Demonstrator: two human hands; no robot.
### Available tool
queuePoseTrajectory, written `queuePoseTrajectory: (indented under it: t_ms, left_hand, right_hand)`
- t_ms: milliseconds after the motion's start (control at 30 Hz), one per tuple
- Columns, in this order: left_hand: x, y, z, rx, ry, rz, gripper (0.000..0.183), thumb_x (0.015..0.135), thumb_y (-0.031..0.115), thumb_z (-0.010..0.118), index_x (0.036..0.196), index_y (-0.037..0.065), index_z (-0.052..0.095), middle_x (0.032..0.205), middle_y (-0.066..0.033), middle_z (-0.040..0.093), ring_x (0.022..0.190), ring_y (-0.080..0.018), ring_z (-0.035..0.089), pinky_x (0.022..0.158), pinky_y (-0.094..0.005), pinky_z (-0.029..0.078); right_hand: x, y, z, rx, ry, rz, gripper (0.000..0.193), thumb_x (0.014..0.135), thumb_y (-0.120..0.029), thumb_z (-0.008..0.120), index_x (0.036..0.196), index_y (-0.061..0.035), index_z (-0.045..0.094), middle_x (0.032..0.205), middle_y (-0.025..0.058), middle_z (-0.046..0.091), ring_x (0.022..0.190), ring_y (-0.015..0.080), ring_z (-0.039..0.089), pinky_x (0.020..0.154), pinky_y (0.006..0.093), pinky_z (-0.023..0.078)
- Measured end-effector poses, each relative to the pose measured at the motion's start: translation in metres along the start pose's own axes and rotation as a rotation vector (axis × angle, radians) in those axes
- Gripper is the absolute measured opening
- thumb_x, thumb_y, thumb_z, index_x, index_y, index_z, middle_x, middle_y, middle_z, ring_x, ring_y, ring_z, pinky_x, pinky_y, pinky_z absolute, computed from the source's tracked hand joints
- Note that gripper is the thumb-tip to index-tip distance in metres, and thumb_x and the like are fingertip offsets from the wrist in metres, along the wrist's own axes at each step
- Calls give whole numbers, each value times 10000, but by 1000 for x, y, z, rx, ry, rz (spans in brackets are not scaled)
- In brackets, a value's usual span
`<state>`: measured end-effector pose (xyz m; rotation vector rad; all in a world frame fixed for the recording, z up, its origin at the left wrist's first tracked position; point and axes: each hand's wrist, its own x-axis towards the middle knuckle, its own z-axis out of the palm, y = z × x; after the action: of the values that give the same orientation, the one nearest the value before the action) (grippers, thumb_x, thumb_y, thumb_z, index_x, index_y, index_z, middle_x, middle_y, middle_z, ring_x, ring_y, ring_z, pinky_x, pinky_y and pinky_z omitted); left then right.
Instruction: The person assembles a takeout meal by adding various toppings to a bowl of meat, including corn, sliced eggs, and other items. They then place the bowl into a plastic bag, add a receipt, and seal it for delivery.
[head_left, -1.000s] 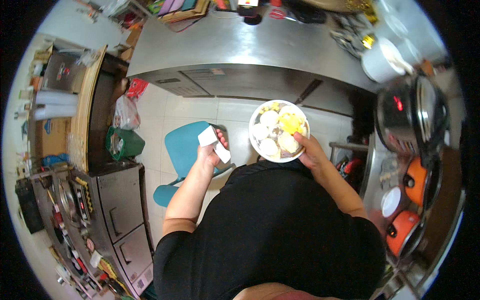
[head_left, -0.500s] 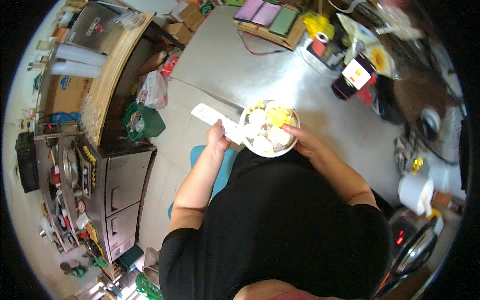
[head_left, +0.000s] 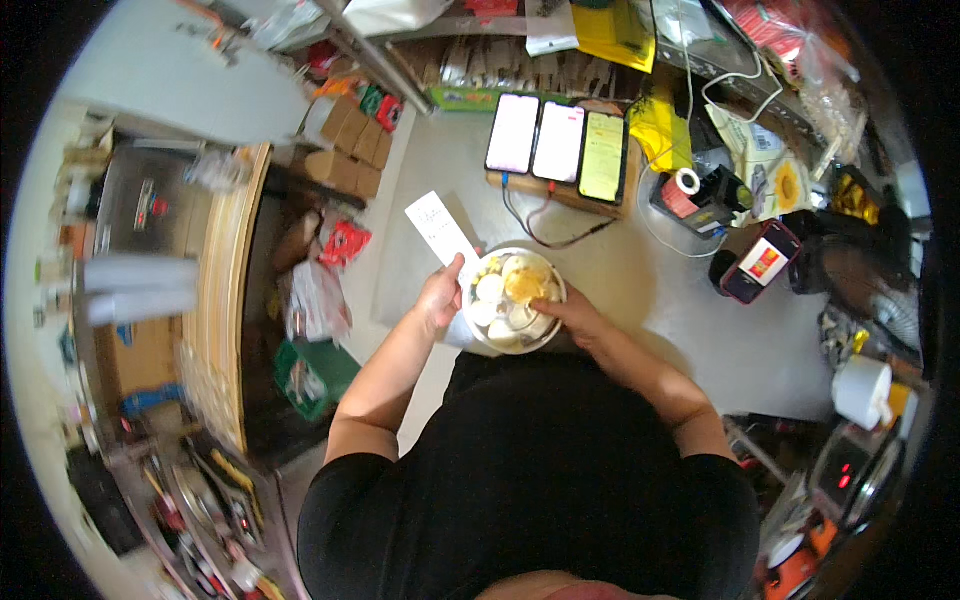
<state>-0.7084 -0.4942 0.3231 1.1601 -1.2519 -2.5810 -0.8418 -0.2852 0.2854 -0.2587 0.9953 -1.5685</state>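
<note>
Grey metal gleams across the middle of the head view, where a bench stretches in front of the person I am watching from afar. I see a round white bowl held up before the black shirt, over the near edge of the bench, loaded with pale rounded pieces and an orange-yellow topping. Its right side sits in the right hand, whose thumb hooks over the rim; the other fingers go out of my sight beneath. At the bowl's left, the left hand pinches a white paper slip that points up and leftward. That hand is right beside the bowl, though I cannot tell whether it bears any weight. Beyond, I make out three lit phones side by side on a wooden block, with cables trailing toward me. Farther right stands another phone, tilted. Off the bench, to the left, I find a green bin near a white plastic bag.
</note>
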Motion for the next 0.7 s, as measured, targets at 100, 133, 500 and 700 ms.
queuePoseTrajectory:
  t_ms: [100, 133, 500, 700]
  left_hand:
    - [44, 26, -44, 16, -78, -63, 462, 1026, 376, 336, 1351, 76, 467, 1245, -128, 577, 1128, -225, 578, 920, -362, 503]
    - [51, 37, -49, -2, -52, -114, 477, 1015, 397, 367, 1316, 47, 486, 1219, -124, 588, 1096, -221, 592, 887, -350, 514]
    - [120, 75, -96, 281, 35, 129, 549, 922, 257, 609, 1376, 51, 381, 1244, -126, 542, 1146, -226, 504, 938, -382, 433]
    - [125, 75, -114, 536, 362, 580, 799, 828, 122, 680, 1453, 17, 194, 1396, -188, 329, 1168, -282, 455, 941, -380, 430]
  right_hand:
    - [51, 27, 21, 80, 168, -15, 732, 756, -116, 780, 1368, -9, 393, 1258, 136, 563, 1142, 233, 557, 977, 352, 463]
    - [65, 37, 28, 75, 231, -24, 705, 750, -119, 787, 1341, 2, 423, 1242, 136, 572, 1131, 232, 562, 966, 354, 469]
    - [57, -31, 110, -1333, 799, -591, 461, 836, -175, 687, 1236, -6, 531, 1071, 167, 593, 927, 319, 603, 851, 383, 512]
    - [-13, -266, 187, -1853, 655, -1461, 146, 725, -199, 767, 806, -130, 666, 703, 12, 622, 638, 187, 563, 580, 309, 436]
